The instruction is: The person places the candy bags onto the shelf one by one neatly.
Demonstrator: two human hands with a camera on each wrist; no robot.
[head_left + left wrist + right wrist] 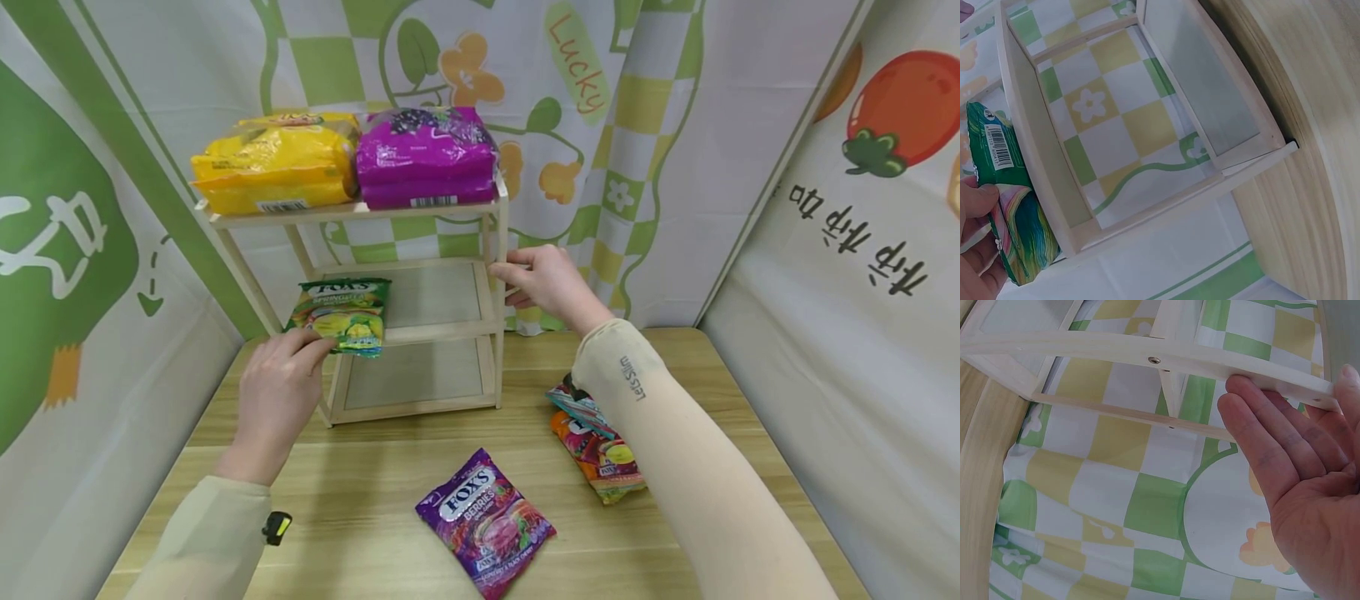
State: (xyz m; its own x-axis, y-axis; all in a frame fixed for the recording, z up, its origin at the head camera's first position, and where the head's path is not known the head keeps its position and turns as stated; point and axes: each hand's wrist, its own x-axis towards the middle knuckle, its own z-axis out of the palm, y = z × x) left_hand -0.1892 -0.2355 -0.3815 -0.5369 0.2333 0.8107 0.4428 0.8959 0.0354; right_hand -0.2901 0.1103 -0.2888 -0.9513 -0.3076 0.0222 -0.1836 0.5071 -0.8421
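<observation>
A green FOX'S candy bag (341,312) lies at the left of the wooden rack's (442,332) middle shelf, its near end over the front edge. My left hand (283,379) pinches that near end between thumb and fingers; the left wrist view shows the bag's barcoded underside (1007,156). With thumb and fingers on either side, my right hand (551,283) grips the rack's right front post (1197,362). On the top shelf sit a yellow bag (277,162) and a purple bag (427,158), side by side.
A purple FOX'S berries candy bag (486,523) lies on the wooden table (360,517) in front of the rack. Right of it, partly under my right forearm, an orange candy bag (596,458) lies against a teal-edged bag (577,408). Printed cloth walls (810,350) enclose the table.
</observation>
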